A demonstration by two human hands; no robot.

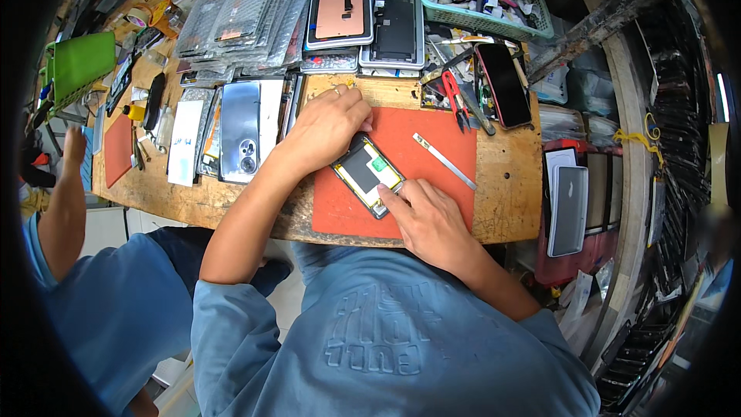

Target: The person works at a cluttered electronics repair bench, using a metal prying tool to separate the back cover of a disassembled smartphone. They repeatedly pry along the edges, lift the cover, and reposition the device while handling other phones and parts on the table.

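An opened phone [356, 173] lies tilted on an orange-red mat [340, 212], its yellow-edged inside, dark panel and small green patch facing up. My left hand [328, 127] bends over the phone's upper end with its fingers curled together; what the fingertips hold, if anything, is hidden. At the lower right corner, my right hand [424, 216] grips the phone, the index finger laid along its edge. A flat metal pry tool [445, 161] rests on the mat, right of the phone and touched by neither hand.
Behind the mat are bubble-wrapped stacks [239, 11], phone housings [340, 8] and a teal basket [486, 19] of parts. Red-handled cutters [454, 96] and a dark phone [503, 85] lie at the right. Left stands a blue-grey phone [241, 127]; another person's arm [65, 201] shows farther left.
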